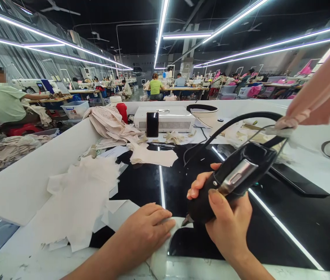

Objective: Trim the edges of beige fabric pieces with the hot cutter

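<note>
- Clock read from view centre, 12 = far side.
- Right hand (230, 217), between 4 and 5 o'clock: wrapped firmly round the black handheld tool (237, 182), thumb on its near side.
- Tool at 4 o'clock, tilted; metal tip (187, 221) points down-left, right by the pale cloth piece (159, 262). Can't tell if it touches.
- Left hand (150, 225), 6 o'clock: palm down, fingers close together and nearly straight, resting on the cloth, gripping nothing visible. Fingertips just beside tip, at its 9 o'clock.
- Cloth at 6 o'clock, part under left hand, reaching near the tip.
- Black cable (240, 116) arcs off tool's upper end. Knotted pink fabric (319, 85), between 2 and 3, with clear band down to tool.
- Glossy black panel (144, 181) on the table.
- Pile of pale cut pieces (80, 194), 8 o'clock.
- White box (172, 114) at 12, phone (152, 125) upright at its front.
- Co-worker (1, 99) seated, between 9 and 10, pale green shirt.
</note>
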Motion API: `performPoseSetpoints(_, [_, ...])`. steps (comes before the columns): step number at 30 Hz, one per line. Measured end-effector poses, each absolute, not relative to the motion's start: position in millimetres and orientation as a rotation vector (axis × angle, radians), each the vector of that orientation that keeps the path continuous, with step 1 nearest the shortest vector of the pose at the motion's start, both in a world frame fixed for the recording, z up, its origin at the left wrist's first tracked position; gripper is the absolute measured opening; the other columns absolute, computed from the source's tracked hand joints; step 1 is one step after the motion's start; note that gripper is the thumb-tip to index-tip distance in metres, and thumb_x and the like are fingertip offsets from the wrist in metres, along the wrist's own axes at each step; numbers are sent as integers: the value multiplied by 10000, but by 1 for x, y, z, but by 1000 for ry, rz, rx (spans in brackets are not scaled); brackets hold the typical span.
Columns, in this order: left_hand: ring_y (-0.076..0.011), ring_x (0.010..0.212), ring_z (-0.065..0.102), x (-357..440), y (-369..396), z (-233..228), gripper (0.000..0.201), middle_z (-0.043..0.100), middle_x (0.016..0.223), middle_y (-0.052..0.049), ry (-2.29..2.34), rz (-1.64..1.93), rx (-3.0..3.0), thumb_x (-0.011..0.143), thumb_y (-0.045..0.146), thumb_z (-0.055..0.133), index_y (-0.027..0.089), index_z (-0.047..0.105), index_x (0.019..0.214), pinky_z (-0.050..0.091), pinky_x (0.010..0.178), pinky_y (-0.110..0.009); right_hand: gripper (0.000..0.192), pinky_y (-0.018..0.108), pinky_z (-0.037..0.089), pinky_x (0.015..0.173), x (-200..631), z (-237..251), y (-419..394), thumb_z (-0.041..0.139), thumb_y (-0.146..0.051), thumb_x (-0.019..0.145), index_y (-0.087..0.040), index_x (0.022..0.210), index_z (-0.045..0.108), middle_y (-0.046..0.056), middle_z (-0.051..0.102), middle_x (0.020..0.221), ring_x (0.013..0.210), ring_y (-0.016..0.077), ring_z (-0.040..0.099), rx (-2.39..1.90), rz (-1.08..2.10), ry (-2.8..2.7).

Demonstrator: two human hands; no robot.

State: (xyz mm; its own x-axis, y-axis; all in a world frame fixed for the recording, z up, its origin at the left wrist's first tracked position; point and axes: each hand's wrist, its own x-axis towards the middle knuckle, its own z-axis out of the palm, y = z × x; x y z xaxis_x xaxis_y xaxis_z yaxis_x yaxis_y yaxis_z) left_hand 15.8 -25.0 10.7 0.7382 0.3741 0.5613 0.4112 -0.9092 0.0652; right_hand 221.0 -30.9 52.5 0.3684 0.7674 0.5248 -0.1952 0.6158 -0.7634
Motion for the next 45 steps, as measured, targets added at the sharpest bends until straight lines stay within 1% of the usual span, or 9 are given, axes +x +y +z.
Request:
performPoseSetpoints(4, [-195,1086,783,14,-25,9,225,799,1169,-71,-647,-888,-2871,1226,210,512,161,731,1246,698,1020,-343,288,283,654,655,222,54,-31,847,-332,1001,-316,1259,723,-23,757,886,666,150,721,-678,695,-1018])
performPoseSetpoints(13, [-209,1082,786,11,-22,6,203,794,1186,-72,-642,-895,-2880,1214,207,531,161,727,1240,698,1036,-355,350,291,658,673,231,53,-32,894,-420,977,-311,1262,722,-27,751,880,684,155,703,-702,642,-992])
performPoseSetpoints(19, [-220,1131,798,10,-23,3,188,793,1237,-95,-664,-831,-2869,1193,167,554,142,688,1323,665,1158,-450,361,311,655,667,229,51,-32,887,-426,980,-302,1266,706,-26,752,885,676,164,706,-765,629,-990])
performPoseSetpoints(23, [-262,1239,778,7,-30,3,397,777,1319,-161,-701,-755,-2840,1079,-30,500,76,600,1448,692,1100,-408,410,311,650,661,228,52,-36,918,-445,953,-300,1275,707,-23,761,882,681,172,718,-763,633,-976])
performPoseSetpoints(25, [-270,1256,772,5,-34,1,507,763,1348,-179,-726,-707,-2895,1013,-71,480,78,559,1491,707,1059,-394,421,299,641,626,227,53,-39,935,-454,940,-301,1262,712,-23,765,872,667,174,721,-769,620,-964])
performPoseSetpoints(28, [-271,1228,774,2,-37,-2,605,752,1352,-167,-822,-672,-2982,949,-87,533,104,525,1523,723,1019,-389,414,279,619,551,224,55,-44,942,-463,937,-298,1241,715,-17,775,862,643,179,729,-789,607,-961])
performPoseSetpoints(35, [-256,1149,784,0,-34,-3,621,765,1295,-120,-907,-647,-3010,899,-133,658,128,586,1458,737,949,-350,396,262,596,498,219,56,-49,946,-462,936,-304,1206,703,-17,781,846,582,163,697,-762,589,-972])
performPoseSetpoints(39, [-248,1112,785,-1,-32,0,572,774,1264,-100,-872,-655,-3002,889,-143,647,135,618,1388,734,909,-328,358,281,603,500,222,49,-50,900,-401,985,-319,1270,700,-4,792,899,571,163,683,-751,620,-1019])
performPoseSetpoints(45, [-216,1048,790,-1,-29,8,462,782,1224,-53,-841,-680,-2980,943,-127,588,170,631,1294,707,897,-304,404,303,632,527,221,44,-54,887,-377,991,-340,1339,684,9,794,936,618,188,715,-754,657,-1009])
